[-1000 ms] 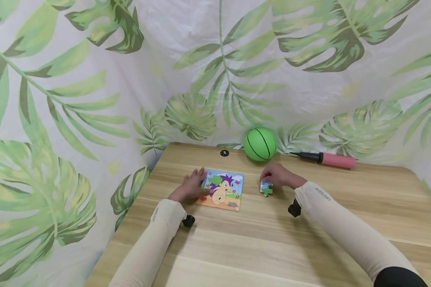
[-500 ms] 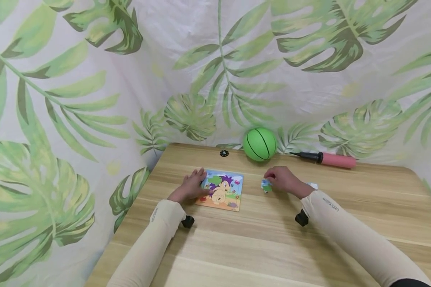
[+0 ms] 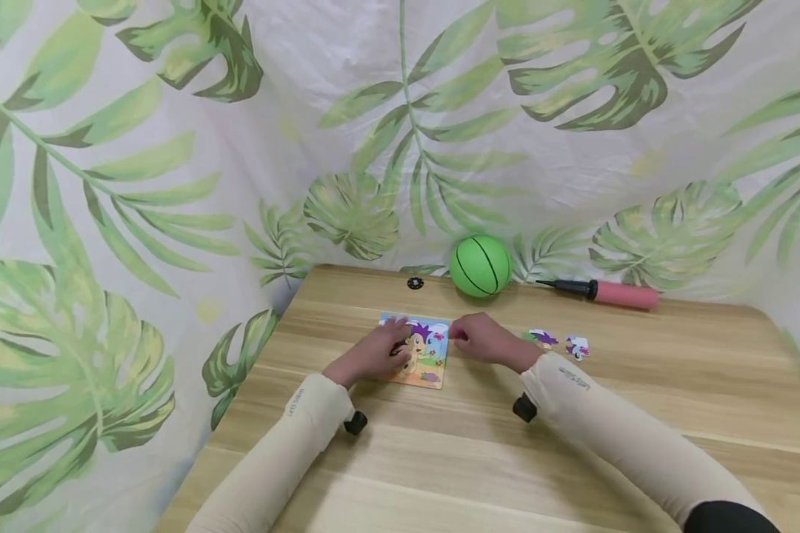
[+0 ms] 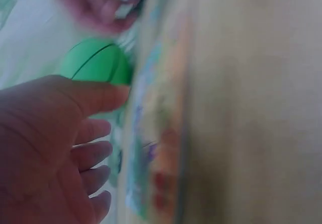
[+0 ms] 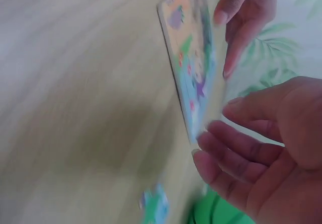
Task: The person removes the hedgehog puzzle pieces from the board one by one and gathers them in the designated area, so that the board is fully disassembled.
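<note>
A square picture puzzle board (image 3: 427,376) with a purple-haired hedgehog lies on the wooden table. My left hand (image 3: 376,349) is over its left half, with thumb and fingers loosely bent and apart in the left wrist view, hiding part of the picture. At the board's upper right edge is my right hand (image 3: 483,339). Its bent fingers and thumb stand apart with nothing between them in the right wrist view. Behind that hand lie loose puzzle pieces, one purple and green (image 3: 544,340) and one pale blue (image 3: 577,346). A blue-green piece (image 5: 157,205) shows in the right wrist view.
Beyond the board, a green ball (image 3: 481,266) rests near the table's back edge. A small round black disc (image 3: 415,283) lies left of it, and a pink and black hand pump (image 3: 623,295) to its right. A leaf-patterned cloth (image 3: 347,111) hangs behind the table.
My right hand has moved left, from a blue-green puzzle piece to the board's edge. My left hand has shifted right, further over the board. Loose pieces behind the right forearm have come into view.
</note>
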